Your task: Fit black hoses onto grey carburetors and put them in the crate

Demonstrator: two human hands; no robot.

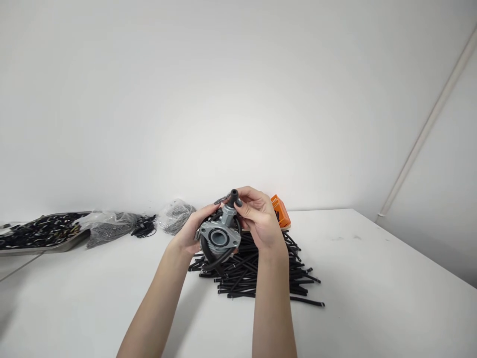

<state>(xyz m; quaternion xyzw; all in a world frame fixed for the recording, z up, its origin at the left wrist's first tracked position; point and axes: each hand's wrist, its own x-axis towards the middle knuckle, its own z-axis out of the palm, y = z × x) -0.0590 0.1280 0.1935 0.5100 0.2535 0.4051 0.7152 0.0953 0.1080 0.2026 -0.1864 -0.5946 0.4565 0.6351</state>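
Observation:
A grey metal carburetor [219, 234] is held up above the table, its round bore and flange facing me. My left hand [191, 229] grips it from the left side, with the thumb near the top. On the upper end sits a black rubber cap [233, 198]; the thumb and fingers of my right hand [259, 214] close around it from the right. Black hoses [213, 262] loop around the carburetor's body and cross below the bore. The fingers behind the carburetor are partly hidden.
Behind and below my hands lies a pile of black rubber tubes [238, 283] on the white table [372, 298]. An orange basket [282, 213] stands behind it. To the left are clear bags [108, 226] of small parts and a metal tray [70, 243] of black pieces, near the wall [238, 99].

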